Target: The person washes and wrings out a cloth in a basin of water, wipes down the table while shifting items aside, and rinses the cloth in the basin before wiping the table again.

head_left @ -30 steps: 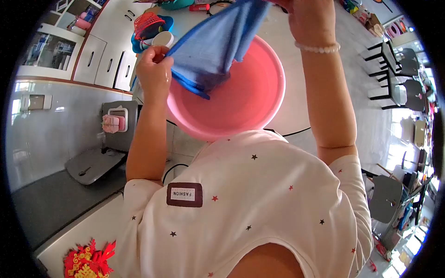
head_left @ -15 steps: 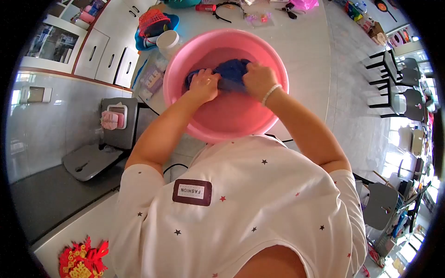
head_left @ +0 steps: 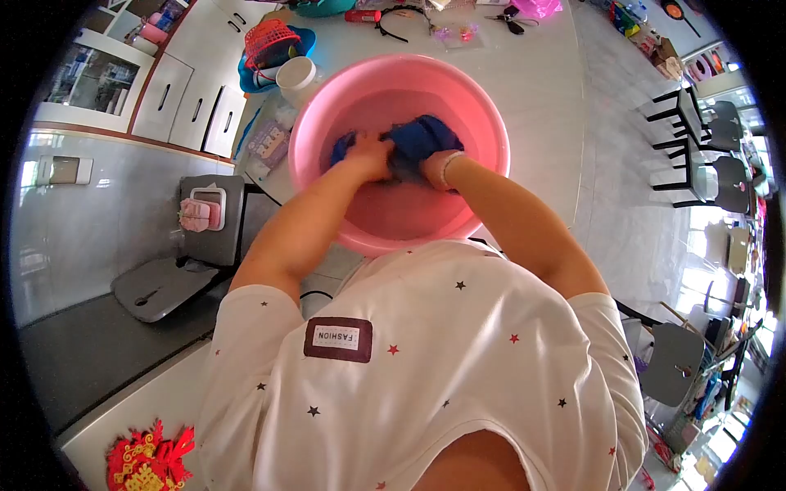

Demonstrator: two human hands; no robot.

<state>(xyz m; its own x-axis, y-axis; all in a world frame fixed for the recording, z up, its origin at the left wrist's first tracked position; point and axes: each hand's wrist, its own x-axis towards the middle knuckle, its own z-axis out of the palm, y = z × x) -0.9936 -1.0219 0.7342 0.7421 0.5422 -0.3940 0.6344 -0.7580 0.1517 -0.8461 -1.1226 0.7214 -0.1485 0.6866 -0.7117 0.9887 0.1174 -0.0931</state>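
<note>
"Blue cloth [head_left: 422, 136] is found bunched where, exactly?"

"Inside the pink basin [head_left: 483, 127], at least partly in the water [head_left: 393, 214]; the basin is set on the counter [head_left: 544, 131]."

"And how is it held?"

"It is touched at one side by the left hand [head_left: 371, 155], at the other by the right hand [head_left: 435, 169]. How far either grip is closed cannot be told, as the fingers are partly hidden."

"Which step is in hand?"

"Washing or rinsing, it is judged, with the cloth worked by both hands."

"What is called for next?"

"Firm holds on both sides, it seems, so that the cloth can be rubbed without water being splashed out."
</note>
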